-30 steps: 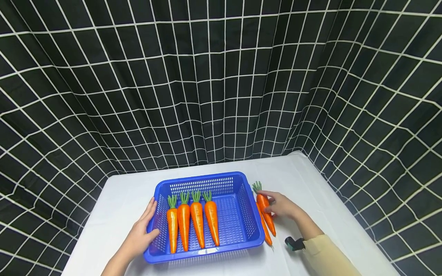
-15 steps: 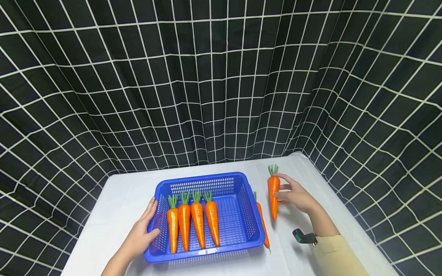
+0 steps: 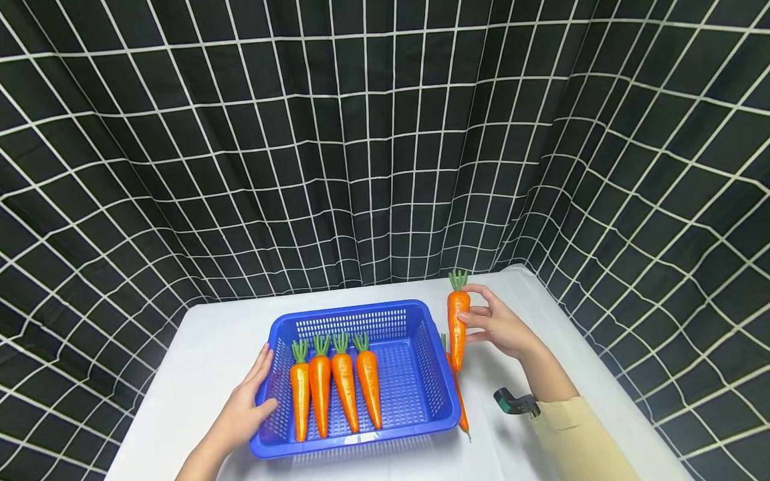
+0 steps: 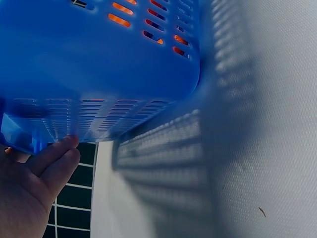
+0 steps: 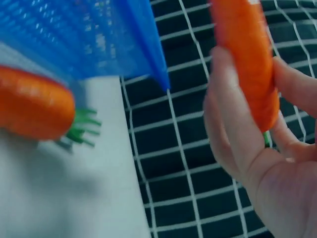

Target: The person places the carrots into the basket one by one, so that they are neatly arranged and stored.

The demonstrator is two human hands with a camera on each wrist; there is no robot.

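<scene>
A blue plastic basket [image 3: 361,437] holds several orange carrots [image 3: 343,391] with green tops, lined up side by side in its left part. My left hand [image 3: 243,404] holds the basket's left rim, thumb over the edge and fingers along the outside. In the left wrist view the fingers [image 4: 59,158] lie against the perforated wall. To the right of the basket, my right hand [image 3: 496,324] pinches a carrot [image 3: 457,327] between thumb and fingers, upright with the green top up, raised off the table. Another carrot [image 5: 34,104] lies on the table close beside the basket's right wall.
A white cloth covers the table [image 3: 228,327]. Dark curtains [image 3: 373,167] with a white grid hang behind and at both sides. A small black device [image 3: 515,403] sits at the right wrist, by the beige sleeve [image 3: 577,434].
My right hand has lifted one of the two carrots beside the basket, first swinging it up and right, then back left toward the basket's right rim. My left hand stays on the basket.
</scene>
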